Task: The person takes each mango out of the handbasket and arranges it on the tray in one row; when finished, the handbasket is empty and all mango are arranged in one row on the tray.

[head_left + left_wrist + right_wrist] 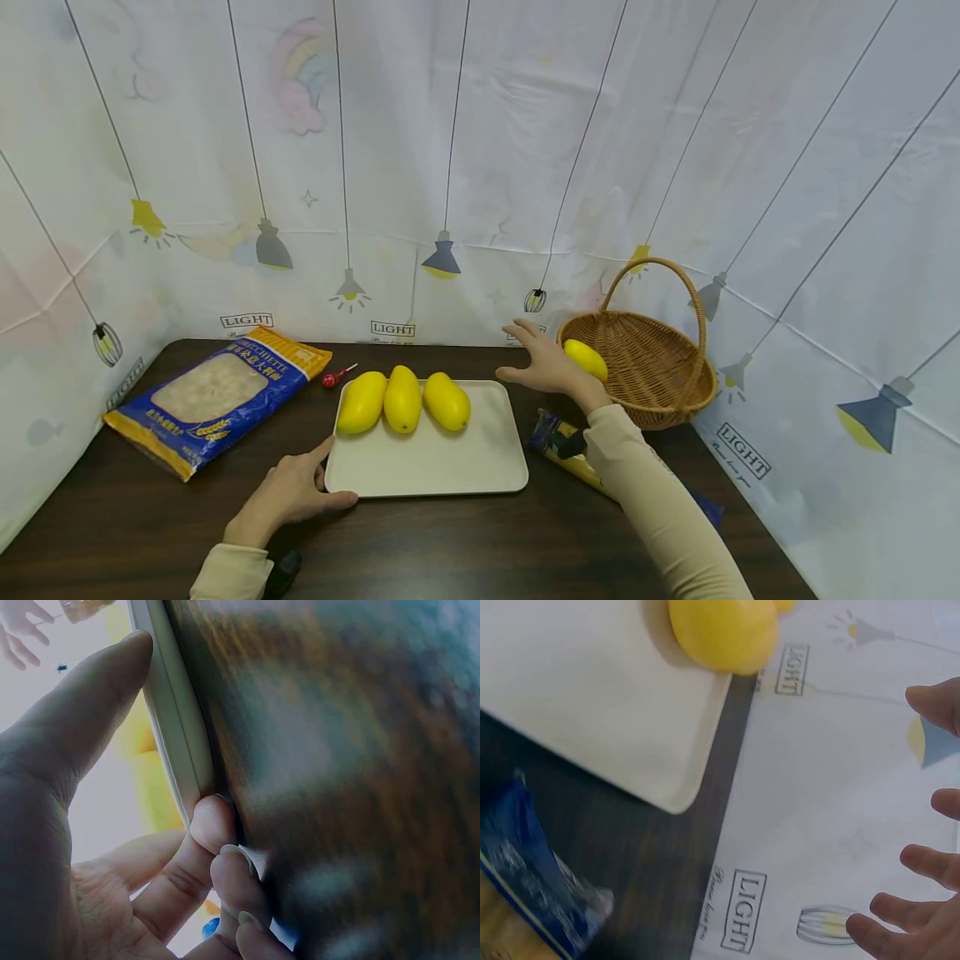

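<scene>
A cream rectangular tray point(435, 467) lies on the dark table with three yellow mangoes point(402, 400) along its back half. My left hand point(288, 492) grips the tray's near left corner. In the left wrist view its thumb point(112, 686) lies along the tray's rim point(176, 712), with the fingers bent at the corner. Fingers spread and holding nothing, my right hand point(551, 365) is raised between the tray and a wicker basket point(652, 358). Another mango point(586, 360) is at the basket's left side, partly behind that hand. The right wrist view shows the spread fingertips point(922, 862).
A blue and yellow pasta bag point(217, 396) lies at the left, with a red lollipop point(330, 380) beside it. Under my right forearm lies a long pasta packet point(581, 471), partly hidden. A printed white curtain point(480, 167) hangs behind the table.
</scene>
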Action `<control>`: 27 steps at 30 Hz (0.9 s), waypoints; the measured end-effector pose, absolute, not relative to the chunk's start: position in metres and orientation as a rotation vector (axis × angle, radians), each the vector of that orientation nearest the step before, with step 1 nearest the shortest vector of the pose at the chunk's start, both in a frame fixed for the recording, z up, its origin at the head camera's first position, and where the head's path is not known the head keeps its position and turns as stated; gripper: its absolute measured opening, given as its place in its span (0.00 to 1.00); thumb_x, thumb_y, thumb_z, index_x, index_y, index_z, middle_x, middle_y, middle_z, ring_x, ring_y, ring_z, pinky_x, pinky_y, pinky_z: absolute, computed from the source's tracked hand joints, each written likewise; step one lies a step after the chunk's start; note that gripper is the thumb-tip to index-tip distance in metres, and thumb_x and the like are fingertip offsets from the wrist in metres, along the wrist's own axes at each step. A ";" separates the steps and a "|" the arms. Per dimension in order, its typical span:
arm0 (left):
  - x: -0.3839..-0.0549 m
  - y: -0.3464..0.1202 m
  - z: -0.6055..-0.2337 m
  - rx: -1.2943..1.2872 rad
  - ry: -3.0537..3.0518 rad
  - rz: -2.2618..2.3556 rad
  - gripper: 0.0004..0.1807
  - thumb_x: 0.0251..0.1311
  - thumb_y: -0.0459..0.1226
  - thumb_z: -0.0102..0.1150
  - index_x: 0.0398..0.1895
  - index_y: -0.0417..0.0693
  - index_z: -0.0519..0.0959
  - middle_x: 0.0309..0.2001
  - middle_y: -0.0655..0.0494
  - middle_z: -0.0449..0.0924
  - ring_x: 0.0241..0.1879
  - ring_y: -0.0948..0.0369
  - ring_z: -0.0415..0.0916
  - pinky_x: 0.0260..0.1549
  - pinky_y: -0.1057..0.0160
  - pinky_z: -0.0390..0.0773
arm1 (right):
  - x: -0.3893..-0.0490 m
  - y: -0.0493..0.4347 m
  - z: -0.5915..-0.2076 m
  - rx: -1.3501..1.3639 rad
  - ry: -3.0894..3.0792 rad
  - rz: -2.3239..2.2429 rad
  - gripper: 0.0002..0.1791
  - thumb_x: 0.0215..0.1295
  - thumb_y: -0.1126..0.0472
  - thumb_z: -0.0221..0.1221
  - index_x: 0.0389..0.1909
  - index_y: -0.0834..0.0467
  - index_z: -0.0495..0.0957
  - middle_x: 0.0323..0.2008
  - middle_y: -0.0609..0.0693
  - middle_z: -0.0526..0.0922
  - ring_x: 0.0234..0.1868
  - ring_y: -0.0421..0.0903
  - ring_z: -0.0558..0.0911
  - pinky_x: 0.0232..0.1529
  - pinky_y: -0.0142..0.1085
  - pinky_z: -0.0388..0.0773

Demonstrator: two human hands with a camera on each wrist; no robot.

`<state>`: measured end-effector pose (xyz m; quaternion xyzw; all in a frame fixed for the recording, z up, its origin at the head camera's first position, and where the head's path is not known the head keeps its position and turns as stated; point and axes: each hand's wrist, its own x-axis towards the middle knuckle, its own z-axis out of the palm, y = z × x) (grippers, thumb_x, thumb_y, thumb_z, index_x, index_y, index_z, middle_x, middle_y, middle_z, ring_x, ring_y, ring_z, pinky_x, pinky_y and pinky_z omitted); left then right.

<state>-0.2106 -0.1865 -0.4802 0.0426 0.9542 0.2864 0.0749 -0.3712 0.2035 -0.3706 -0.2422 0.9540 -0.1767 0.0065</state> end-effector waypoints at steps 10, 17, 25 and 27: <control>-0.211 -0.186 -0.480 0.112 2.856 0.858 0.60 0.44 0.63 0.73 0.77 0.46 0.60 0.25 0.57 0.70 0.25 0.60 0.65 0.29 0.62 0.61 | -0.384 0.243 -0.356 -0.675 3.052 -0.531 0.48 0.65 0.40 0.61 0.79 0.53 0.53 0.79 0.63 0.48 0.78 0.68 0.53 0.70 0.67 0.58; -0.210 -0.186 -0.477 0.127 2.857 0.864 0.59 0.45 0.62 0.74 0.78 0.47 0.59 0.25 0.56 0.69 0.25 0.60 0.65 0.28 0.61 0.61 | -0.391 0.274 -0.353 -0.557 3.077 -0.538 0.46 0.68 0.38 0.58 0.79 0.55 0.52 0.78 0.64 0.51 0.78 0.68 0.51 0.71 0.68 0.54; -0.211 -0.185 -0.477 0.114 2.845 0.862 0.59 0.45 0.62 0.74 0.78 0.47 0.59 0.26 0.56 0.69 0.26 0.60 0.65 0.29 0.61 0.61 | -0.400 0.300 -0.359 -0.447 3.069 -0.607 0.44 0.70 0.41 0.57 0.79 0.56 0.53 0.77 0.66 0.52 0.77 0.68 0.52 0.72 0.68 0.53; -0.210 -0.185 -0.478 0.099 2.839 0.867 0.59 0.45 0.63 0.74 0.78 0.48 0.59 0.26 0.56 0.70 0.26 0.60 0.65 0.28 0.61 0.61 | -0.403 0.304 -0.361 -0.440 3.067 -0.610 0.43 0.71 0.42 0.56 0.79 0.56 0.53 0.77 0.67 0.52 0.77 0.69 0.53 0.71 0.68 0.53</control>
